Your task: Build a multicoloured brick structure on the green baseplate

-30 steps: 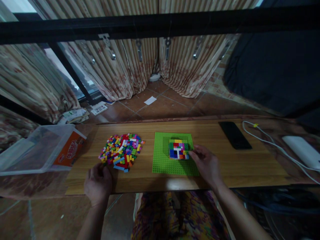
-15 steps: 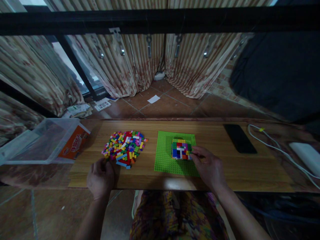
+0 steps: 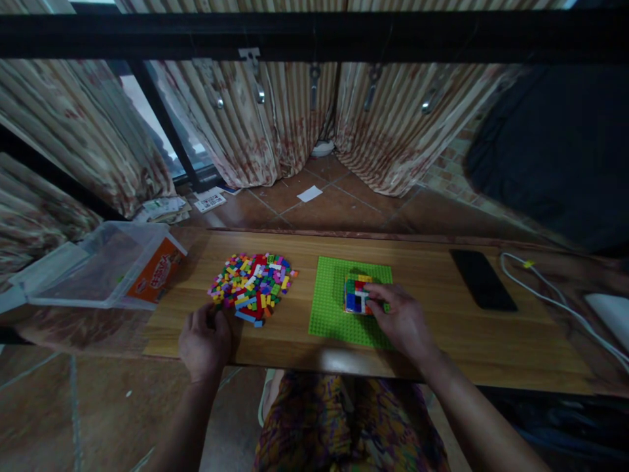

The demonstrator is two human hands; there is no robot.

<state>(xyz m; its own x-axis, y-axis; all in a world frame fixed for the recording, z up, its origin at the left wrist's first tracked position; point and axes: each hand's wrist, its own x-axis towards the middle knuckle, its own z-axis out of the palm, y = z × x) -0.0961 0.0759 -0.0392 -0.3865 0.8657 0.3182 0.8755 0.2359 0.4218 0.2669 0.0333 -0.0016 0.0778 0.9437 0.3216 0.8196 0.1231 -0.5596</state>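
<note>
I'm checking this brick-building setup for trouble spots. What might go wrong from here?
1. The right hand covers the right side of the brick model on the green baseplate; a hard press might shift the plate, which lies loose on the wooden board.
2. The left hand sits at the near edge of the brick pile; a sweep may knock pieces off the board's front edge.

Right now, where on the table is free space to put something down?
Bare wood lies between the green plate and the phone, and in a narrow strip between the brick pile and the plate. It is crowded around the pile, where the left hand rests, and at the cable.
</note>
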